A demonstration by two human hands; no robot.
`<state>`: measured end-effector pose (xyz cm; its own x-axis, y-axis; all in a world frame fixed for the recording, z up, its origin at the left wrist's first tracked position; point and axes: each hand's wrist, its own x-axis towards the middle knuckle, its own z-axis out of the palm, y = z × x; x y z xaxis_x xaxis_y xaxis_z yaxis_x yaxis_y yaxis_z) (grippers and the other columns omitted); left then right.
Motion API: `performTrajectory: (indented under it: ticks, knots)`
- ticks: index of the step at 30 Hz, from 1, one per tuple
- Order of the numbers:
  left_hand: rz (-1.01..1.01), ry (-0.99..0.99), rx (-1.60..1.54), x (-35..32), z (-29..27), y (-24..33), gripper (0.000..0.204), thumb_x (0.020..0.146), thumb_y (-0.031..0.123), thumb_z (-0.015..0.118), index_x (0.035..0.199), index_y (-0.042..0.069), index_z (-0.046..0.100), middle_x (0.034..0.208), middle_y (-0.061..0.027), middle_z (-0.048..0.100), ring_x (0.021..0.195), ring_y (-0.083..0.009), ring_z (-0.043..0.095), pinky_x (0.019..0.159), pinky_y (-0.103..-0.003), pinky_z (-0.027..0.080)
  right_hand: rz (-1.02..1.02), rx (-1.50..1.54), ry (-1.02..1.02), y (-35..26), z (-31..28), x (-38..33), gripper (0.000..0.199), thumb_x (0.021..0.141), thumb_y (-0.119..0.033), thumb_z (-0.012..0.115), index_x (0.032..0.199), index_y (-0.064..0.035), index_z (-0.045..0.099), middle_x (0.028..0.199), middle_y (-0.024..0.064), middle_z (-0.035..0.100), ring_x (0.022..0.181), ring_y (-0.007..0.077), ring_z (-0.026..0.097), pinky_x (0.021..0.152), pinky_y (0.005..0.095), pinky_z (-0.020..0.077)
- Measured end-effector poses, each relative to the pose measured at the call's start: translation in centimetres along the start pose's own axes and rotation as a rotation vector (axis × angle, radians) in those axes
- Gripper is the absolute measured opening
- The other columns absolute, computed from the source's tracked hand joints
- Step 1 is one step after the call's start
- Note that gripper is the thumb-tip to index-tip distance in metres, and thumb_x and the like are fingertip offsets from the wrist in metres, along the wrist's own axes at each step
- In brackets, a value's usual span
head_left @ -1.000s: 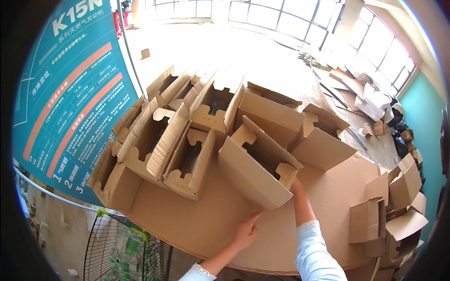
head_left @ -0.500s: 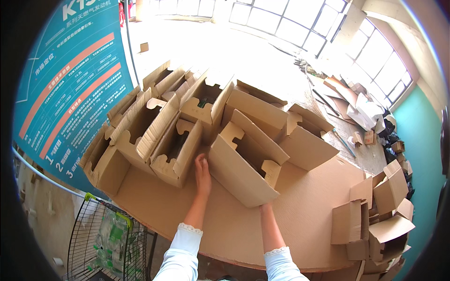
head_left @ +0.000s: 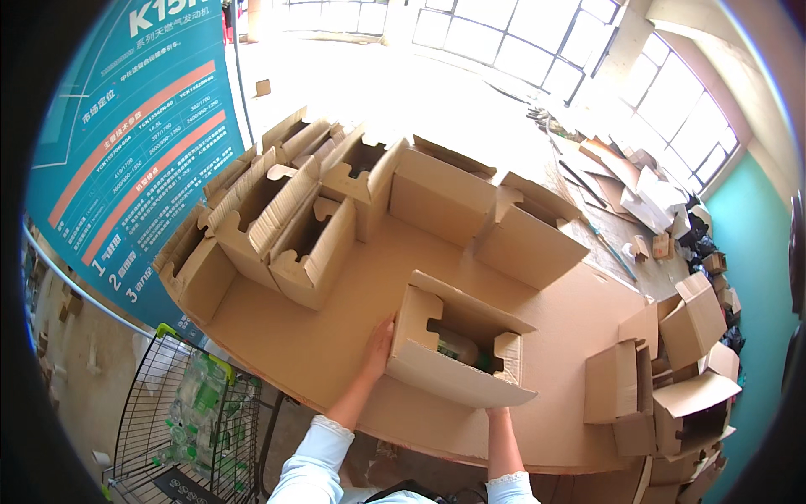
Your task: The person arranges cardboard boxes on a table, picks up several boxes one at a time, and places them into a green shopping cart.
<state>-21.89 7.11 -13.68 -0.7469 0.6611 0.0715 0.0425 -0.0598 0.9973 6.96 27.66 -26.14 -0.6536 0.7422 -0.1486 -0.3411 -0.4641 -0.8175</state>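
Observation:
An open-topped cardboard box (head_left: pixel 449 365) stands near the front edge of the cardboard-covered table (head_left: pixel 571 336), its flaps raised. Inside it shows a clear plastic bottle (head_left: pixel 457 346), partly hidden by the walls. My left hand (head_left: pixel 380 346) presses against the box's left end. At the near right corner, my right hand (head_left: pixel 499 412) grips the box from below, its fingers mostly hidden behind the cardboard. Beyond my left hand stands a narrow open box (head_left: pixel 311 277), next to a grouped set of similar boxes (head_left: pixel 206 286).
Another open box (head_left: pixel 533 248) stands at the far right of the group. Empty boxes (head_left: pixel 617 386) are heaped at the right. A wire cart (head_left: pixel 180 412) with green-capped plastic bottles (head_left: pixel 193 403) stands at left, below a blue-green banner (head_left: pixel 143 168).
The held box has come away from the group toward me and slightly right, with both hands moving along. A bottle now shows inside it. The view has shifted a little.

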Motion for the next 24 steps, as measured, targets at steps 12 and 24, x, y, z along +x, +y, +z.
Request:
performTrajectory:
  ticks: [12, 24]
  knots:
    - [-0.281, 0.127, -0.565, -9.0, 1.9, 4.1, 0.065, 0.094, 0.042, 0.041, 0.145, 0.009, 0.018, 0.149, -0.0103, 0.019, 0.137, -0.0209, 0.019, 0.110, -0.031, 0.016, 0.132, -0.195, 0.127, -1.8, 0.8, -3.9, 0.034, 0.091, -0.034, 0.048, 0.112, -0.0093, 0.055, 0.107, 0.0078, 0.060, 0.096, 0.0221, 0.058, 0.082, 0.0377, 0.0496]
    - [0.115, 0.339, -0.386, -17.7, -7.5, 13.3, 0.059, 0.096, 0.031, 0.038, 0.146, 0.010, 0.012, 0.151, -0.0079, 0.013, 0.138, -0.0178, 0.013, 0.110, -0.031, 0.013, 0.163, -0.189, -0.079, -3.2, 14.5, -4.6, 0.043, 0.091, -0.039, 0.048, 0.122, -0.0099, 0.048, 0.114, 0.0065, 0.057, 0.100, 0.0218, 0.057, 0.081, 0.0368, 0.0496]
